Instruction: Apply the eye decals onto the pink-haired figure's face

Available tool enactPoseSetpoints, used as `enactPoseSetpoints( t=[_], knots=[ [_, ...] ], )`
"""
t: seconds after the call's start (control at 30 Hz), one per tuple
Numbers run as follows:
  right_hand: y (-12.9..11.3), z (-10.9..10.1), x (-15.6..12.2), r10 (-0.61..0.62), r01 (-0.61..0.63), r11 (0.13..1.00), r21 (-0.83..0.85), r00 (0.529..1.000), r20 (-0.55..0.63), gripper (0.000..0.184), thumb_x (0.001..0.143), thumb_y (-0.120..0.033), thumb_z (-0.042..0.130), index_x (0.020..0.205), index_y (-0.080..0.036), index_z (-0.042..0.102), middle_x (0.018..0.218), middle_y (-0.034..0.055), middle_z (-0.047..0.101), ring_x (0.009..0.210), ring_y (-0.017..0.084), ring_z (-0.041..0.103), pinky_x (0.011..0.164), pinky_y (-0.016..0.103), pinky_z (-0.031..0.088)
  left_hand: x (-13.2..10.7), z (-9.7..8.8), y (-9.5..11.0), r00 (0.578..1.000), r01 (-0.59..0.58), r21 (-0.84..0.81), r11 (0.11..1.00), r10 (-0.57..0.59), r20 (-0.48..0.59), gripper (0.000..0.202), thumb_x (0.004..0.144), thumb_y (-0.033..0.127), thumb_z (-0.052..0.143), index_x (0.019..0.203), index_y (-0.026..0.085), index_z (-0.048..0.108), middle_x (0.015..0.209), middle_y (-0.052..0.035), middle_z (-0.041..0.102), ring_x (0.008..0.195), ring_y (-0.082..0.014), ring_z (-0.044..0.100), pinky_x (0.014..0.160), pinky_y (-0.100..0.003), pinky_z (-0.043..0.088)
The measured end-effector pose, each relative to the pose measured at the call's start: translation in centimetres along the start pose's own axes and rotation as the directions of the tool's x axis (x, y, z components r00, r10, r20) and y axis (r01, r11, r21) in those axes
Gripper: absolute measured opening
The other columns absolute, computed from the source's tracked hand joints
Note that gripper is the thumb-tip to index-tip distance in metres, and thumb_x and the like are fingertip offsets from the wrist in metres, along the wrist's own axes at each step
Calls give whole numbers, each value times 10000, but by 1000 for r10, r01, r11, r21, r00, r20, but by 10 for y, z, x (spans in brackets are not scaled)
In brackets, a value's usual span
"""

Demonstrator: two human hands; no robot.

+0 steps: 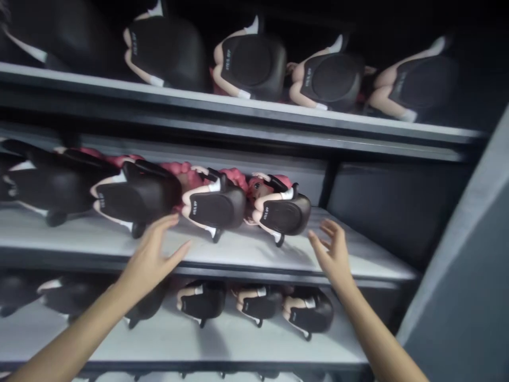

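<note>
Pink-haired figurines with black, rounded undersides lie in a row on the middle shelf [254,257]. The rightmost figurine [287,216] has its black base facing me, white lettering along one edge and legs in white socks. Beside it on the left lies a matching figurine [218,209]. My left hand [157,249] is in front of this row, near the second figurine, with thumb and fingers apart and nothing in them. To the right of the rightmost figurine, my right hand [332,246] is open and empty, its fingers slightly curled. Neither hand appears to grip anything.
More figurines of the same kind [252,66] line the upper shelf, whose light front edge [238,106] runs above my hands. Several others [262,305] lie on the lower shelf [254,345]. A grey upright panel [465,254] bounds the rack on the right.
</note>
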State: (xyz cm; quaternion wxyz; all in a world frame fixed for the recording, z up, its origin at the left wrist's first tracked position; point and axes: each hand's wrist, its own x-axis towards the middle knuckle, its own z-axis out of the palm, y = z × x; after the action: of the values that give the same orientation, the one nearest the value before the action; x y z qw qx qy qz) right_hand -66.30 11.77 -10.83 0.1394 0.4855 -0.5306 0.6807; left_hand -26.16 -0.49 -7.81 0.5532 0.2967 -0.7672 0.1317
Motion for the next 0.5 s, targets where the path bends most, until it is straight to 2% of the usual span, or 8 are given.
enactPoseSetpoints(
  t=[0.1, 0.17, 0.23, 0.3, 0.4, 0.43, 0.5],
  knots=[
    [5, 20, 52, 140, -150, 977, 149, 987, 74, 603, 952, -445, 662, 1449, -200, 426, 1444, 145, 461, 1197, 278, 570, 956, 476, 566, 65, 24, -1, 994, 88, 48, 995, -91, 54, 842, 816, 619, 668, 1419, 121, 358, 1455, -227, 497, 1332, -342, 549, 1103, -485, 485],
    [9, 27, 78, 197, -230, 953, 198, 965, 170, 531, 952, -434, 666, 1388, -181, 498, 1373, 130, 529, 1128, 247, 606, 936, 454, 575, 100, 33, -1, 977, 111, 91, 990, -126, 172, 912, 746, 680, 719, 1411, 143, 404, 1406, -192, 573, 1275, -332, 603, 1029, -429, 536],
    [14, 31, 97, 232, -292, 931, 217, 936, 264, 493, 930, -426, 697, 1325, -167, 556, 1314, 118, 576, 1071, 228, 629, 893, 422, 590, 125, 35, 2, 939, 114, 150, 982, -156, 306, 909, 664, 745, 753, 1346, 192, 517, 1295, -144, 672, 1164, -345, 671, 956, -428, 562],
    [19, 33, 107, 248, -350, 905, 240, 896, 369, 597, 885, -481, 734, 1357, -171, 541, 1280, 129, 607, 1013, 229, 657, 818, 397, 611, 140, 32, 6, 891, 108, 213, 971, -189, 412, 896, 596, 784, 771, 1268, 214, 605, 1172, -125, 733, 1054, -360, 711, 910, -462, 564],
    [21, 36, 109, 226, -406, 870, 281, 833, 505, 967, 687, -634, 841, 1469, -227, 443, 1281, 140, 635, 1022, 273, 685, 763, 370, 632, 146, 25, 13, 843, 98, 284, 954, -231, 486, 900, 560, 814, 762, 1233, 229, 640, 1095, -124, 755, 1012, -383, 718, 881, -468, 553],
    [21, 36, 108, 216, -408, 866, 288, 826, 521, 1047, 615, -650, 874, 1476, -248, 436, 1295, 131, 636, 1061, 284, 679, 781, 348, 633, 145, 23, 15, 836, 97, 302, 949, -242, 493, 905, 560, 826, 749, 1240, 239, 636, 1101, -123, 754, 1028, -394, 712, 879, -458, 548],
    [20, 38, 105, 213, -392, 873, 288, 840, 499, 1072, 537, -641, 911, 1443, -272, 474, 1310, 105, 637, 1145, 281, 650, 816, 271, 617, 142, 20, 19, 830, 97, 327, 940, -258, 495, 906, 573, 854, 711, 1253, 261, 627, 1127, -117, 746, 1065, -411, 699, 881, -443, 539]
  ],
)
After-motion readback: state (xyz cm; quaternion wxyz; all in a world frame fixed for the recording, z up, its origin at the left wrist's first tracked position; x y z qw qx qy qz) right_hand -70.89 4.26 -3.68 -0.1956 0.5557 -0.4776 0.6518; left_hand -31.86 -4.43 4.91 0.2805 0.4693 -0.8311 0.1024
